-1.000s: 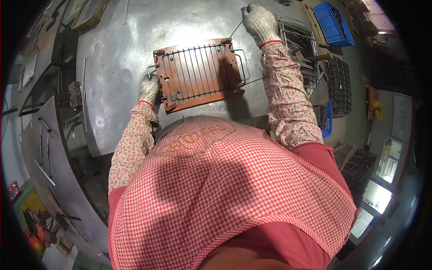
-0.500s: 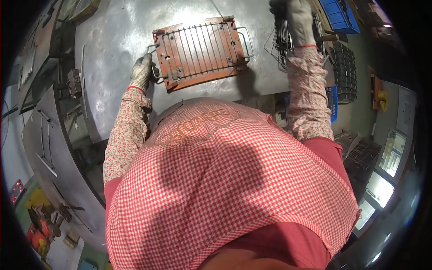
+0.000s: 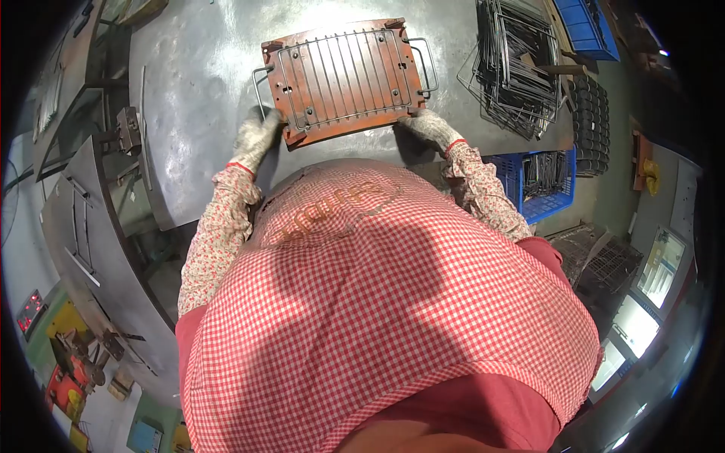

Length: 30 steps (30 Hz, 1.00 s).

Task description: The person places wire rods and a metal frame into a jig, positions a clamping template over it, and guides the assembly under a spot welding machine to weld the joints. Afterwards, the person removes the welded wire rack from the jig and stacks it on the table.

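On the metal table lies a rust-red metal plate [image 3: 362, 131], tilted slightly in view. Over it sits a wire grate [image 3: 340, 75] of several parallel rods, with bent wire handles sticking out past both sides. My left hand [image 3: 257, 137], in a pale glove with dark fingertips, closes on the plate's near left corner, just below the left handle [image 3: 259, 89]. At the near right corner, my right hand [image 3: 431, 128] holds the plate's edge, below the right handle [image 3: 430, 68]. The fingertips of both hands are partly hidden by shadow and the plate.
A pile of wire frames [image 3: 517, 72] lies on the table's right side. Blue crates [image 3: 547, 205] stand below the right edge and at the far right. A metal block [image 3: 127, 131] sits by the left edge. Another steel sheet [image 3: 98, 249] stands left.
My right hand has come back from the wire frame pile to the plate's near right corner. My left hand has slid from the left handle to the near left corner.
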Motion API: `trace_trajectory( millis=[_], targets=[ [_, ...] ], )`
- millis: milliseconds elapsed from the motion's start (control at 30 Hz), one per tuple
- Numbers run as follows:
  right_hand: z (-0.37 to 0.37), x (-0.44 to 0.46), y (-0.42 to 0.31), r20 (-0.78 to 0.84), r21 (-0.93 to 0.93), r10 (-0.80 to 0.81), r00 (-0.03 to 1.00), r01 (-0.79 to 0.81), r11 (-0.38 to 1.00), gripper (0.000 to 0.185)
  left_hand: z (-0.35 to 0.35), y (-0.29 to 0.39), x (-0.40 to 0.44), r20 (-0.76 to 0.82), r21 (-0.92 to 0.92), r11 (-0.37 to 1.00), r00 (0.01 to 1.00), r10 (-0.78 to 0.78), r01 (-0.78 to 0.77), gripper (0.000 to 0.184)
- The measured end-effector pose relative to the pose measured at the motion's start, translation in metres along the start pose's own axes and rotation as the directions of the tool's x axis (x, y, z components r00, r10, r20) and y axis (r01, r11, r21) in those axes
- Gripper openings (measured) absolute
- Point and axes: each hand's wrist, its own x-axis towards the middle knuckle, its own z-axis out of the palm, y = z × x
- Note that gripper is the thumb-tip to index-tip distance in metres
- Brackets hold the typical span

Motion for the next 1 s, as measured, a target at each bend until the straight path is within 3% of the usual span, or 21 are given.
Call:
trace_trajectory(
  millis=[33,67,100,133,167,233,267,367,400,433,467,533,600,667,733,800,867,900,933,967,1000],
  targets=[
    [-0.002,0.000,0.000,-0.021,0.014,0.057,0.998,-0.056,0.998,0.059,0.015,-0.016,0.007,0.024,0.086,0.993,0.996,-0.082,0.080,0.073],
    [-0.008,0.001,-0.003,-0.047,0.028,0.108,0.993,-0.107,0.994,0.057,0.026,-0.017,0.006,-0.062,0.086,0.992,0.995,-0.084,0.089,0.064],
    [-0.017,-0.015,-0.017,-0.146,0.018,0.098,0.984,-0.096,0.995,0.050,0.021,-0.006,0.001,0.064,0.119,0.988,0.993,-0.103,0.095,0.062],
    [-0.017,-0.016,-0.026,-0.327,0.047,0.018,0.945,-0.003,0.999,0.042,0.017,0.012,-0.007,0.152,0.144,0.988,0.985,-0.083,0.061,0.059],
    [-0.029,-0.020,-0.051,-0.344,0.058,0.021,0.939,-0.001,0.998,0.037,0.022,0.020,-0.010,0.186,0.155,0.988,0.982,-0.041,0.011,0.054],
    [-0.028,-0.014,-0.090,-0.427,-0.044,-0.243,0.871,0.248,0.968,0.034,0.023,0.040,-0.021,0.398,0.094,0.991,0.916,0.054,-0.099,0.051],
    [-0.024,-0.007,-0.110,-0.358,-0.077,-0.324,0.876,0.318,0.945,0.037,0.034,0.036,-0.018,0.489,-0.045,0.990,0.861,0.140,-0.136,0.051],
    [0.003,0.002,-0.148,-0.036,-0.106,-0.491,0.870,0.485,0.868,0.041,0.036,0.047,-0.011,0.509,0.036,0.987,0.852,0.119,-0.159,0.047],
    [0.033,0.024,-0.139,-0.078,-0.073,-0.596,0.799,0.592,0.803,0.039,0.037,0.042,-0.006,0.467,0.048,0.987,0.877,0.116,-0.156,0.046],
    [0.038,0.024,-0.141,-0.069,0.012,-0.498,0.864,0.500,0.866,0.037,0.021,0.051,-0.007,0.553,-0.001,1.000,0.833,-0.015,0.018,0.047],
    [0.045,0.035,-0.134,-0.101,0.072,-0.534,0.840,0.541,0.838,0.037,0.012,0.049,-0.006,0.538,-0.009,1.000,0.843,-0.008,0.015,0.047],
    [0.022,0.030,-0.135,0.001,0.045,-0.484,0.875,0.484,0.874,0.045,0.000,0.034,-0.012,0.325,-0.057,0.996,0.945,-0.048,0.070,0.046],
    [0.005,0.047,-0.116,-0.012,-0.044,-0.464,0.886,0.463,0.885,0.048,-0.018,0.000,-0.005,0.173,-0.115,0.982,0.977,-0.126,0.147,0.043],
    [-0.020,0.072,-0.089,-0.137,-0.127,-0.437,0.889,0.421,0.898,0.042,-0.054,-0.017,-0.008,-0.167,-0.094,0.983,0.971,-0.172,0.158,0.043],
    [-0.057,0.088,-0.071,-0.211,-0.270,-0.370,0.905,0.309,0.912,0.037,-0.086,-0.069,0.006,-0.509,-0.137,0.957,0.811,-0.289,0.255,0.054],
    [-0.095,0.074,-0.075,-0.378,-0.386,-0.304,0.875,0.149,0.910,0.034,-0.124,-0.114,0.007,-0.766,0.022,0.949,0.615,-0.185,0.313,0.058],
    [-0.125,0.069,-0.078,-0.538,-0.331,-0.220,0.814,0.036,0.943,0.037,-0.152,-0.137,0.007,-0.778,-0.033,0.838,0.512,-0.364,0.545,0.063],
    [-0.134,0.073,-0.070,-0.582,-0.305,-0.294,0.758,0.131,0.943,0.038,-0.159,-0.149,0.007,-0.783,-0.051,0.833,0.496,-0.375,0.550,0.063],
    [-0.138,0.074,-0.067,-0.628,-0.280,-0.355,0.692,0.225,0.933,0.039,-0.162,-0.164,0.009,-0.898,-0.027,0.834,0.353,-0.263,0.551,0.066],
    [-0.144,0.059,-0.078,-0.564,-0.219,-0.323,0.760,0.240,0.946,0.041,-0.166,-0.173,0.009,-0.971,-0.003,0.830,0.197,-0.136,0.558,0.069],
    [-0.145,0.054,-0.083,-0.519,-0.180,-0.322,0.792,0.266,0.947,0.040,-0.181,-0.160,-0.004,-0.973,-0.018,0.827,0.179,-0.143,0.562,0.069]
  ],
)
